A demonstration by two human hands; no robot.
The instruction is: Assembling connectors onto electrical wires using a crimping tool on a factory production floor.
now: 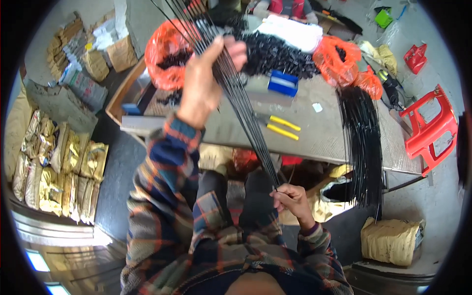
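A bundle of long, thin black strands [244, 110] slants across the view, from above the table down toward my lap. My left hand [201, 83] is closed around its upper part, where the strands fan out. Lower down, my right hand [292, 200] pinches the narrow end between thumb and fingers. Beneath the bundle, on the grey table [314, 142], lie yellow-handled pliers [283, 129]. A second, thicker bundle of black strands [363, 142] rests on the table at the right and hangs over its front edge.
Beyond the pliers are a blue box [283, 83] and a heap of small black parts [280, 55]. Orange plastic bags [169, 51] flank the heap. A red plastic stool [432, 130] stands right of the table; stacked brown packages [59, 167] fill the left. Another person [290, 7] sits opposite.
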